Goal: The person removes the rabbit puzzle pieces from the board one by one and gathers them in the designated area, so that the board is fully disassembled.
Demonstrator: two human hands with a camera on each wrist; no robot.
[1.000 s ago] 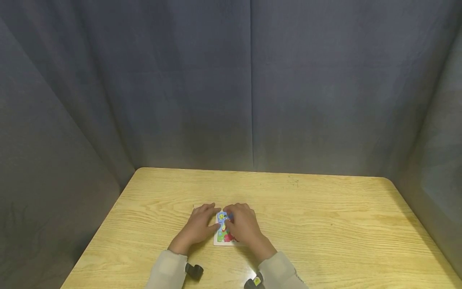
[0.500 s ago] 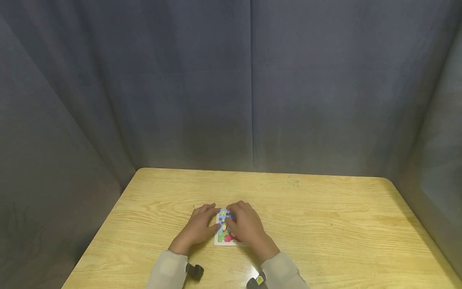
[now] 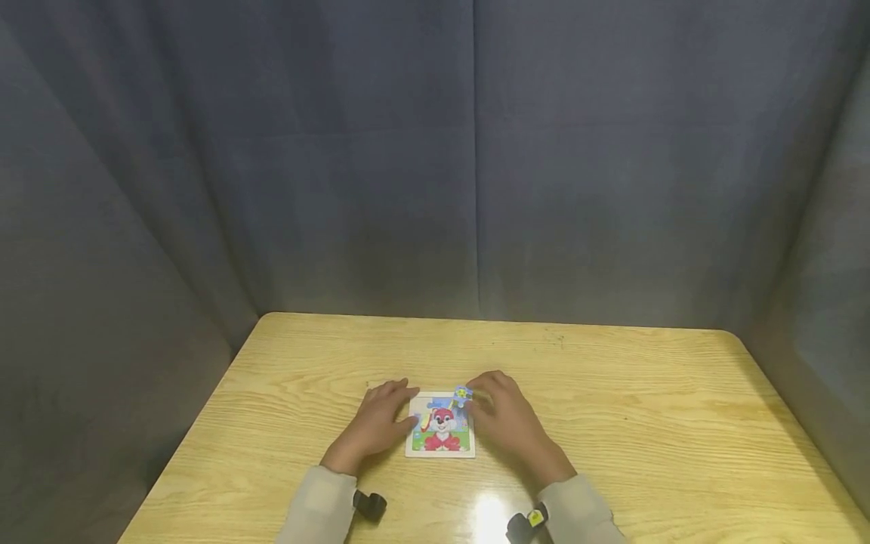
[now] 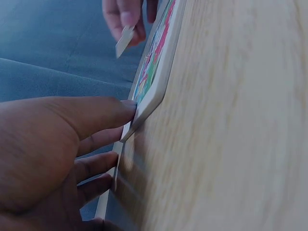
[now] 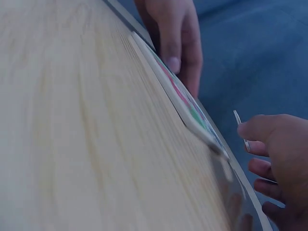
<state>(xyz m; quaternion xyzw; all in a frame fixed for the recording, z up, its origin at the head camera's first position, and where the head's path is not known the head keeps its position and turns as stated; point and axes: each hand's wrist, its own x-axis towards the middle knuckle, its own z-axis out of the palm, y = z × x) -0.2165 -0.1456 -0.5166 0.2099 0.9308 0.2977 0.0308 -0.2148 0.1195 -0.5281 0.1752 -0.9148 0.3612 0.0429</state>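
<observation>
And there, well behind the puzzle board (image 3: 440, 454), a dark grey curtain (image 3: 367, 189) is hung in folds. The board is carried by the wood-grained desk (image 3: 612, 408), which is spread out all around it. On the near side of the board, the left sleeve (image 3: 316, 506) and the right sleeve (image 3: 584, 510) are seen, one to either side. The left edge of the board is touched by the left hand (image 3: 379, 419), its grip held wide, thumb parted from fingers. By the board's far right corner, the right hand (image 3: 506, 412) is raised, its grip narrow: the puzzle piece (image 3: 463, 394), blue with yellow, is pinched between thumb and finger! Clear of the board's surface, it is held just above that corner. Within the board's pale frame, a red-and-white animal is pictured on green, and a pale patch is shown at upper left.
</observation>
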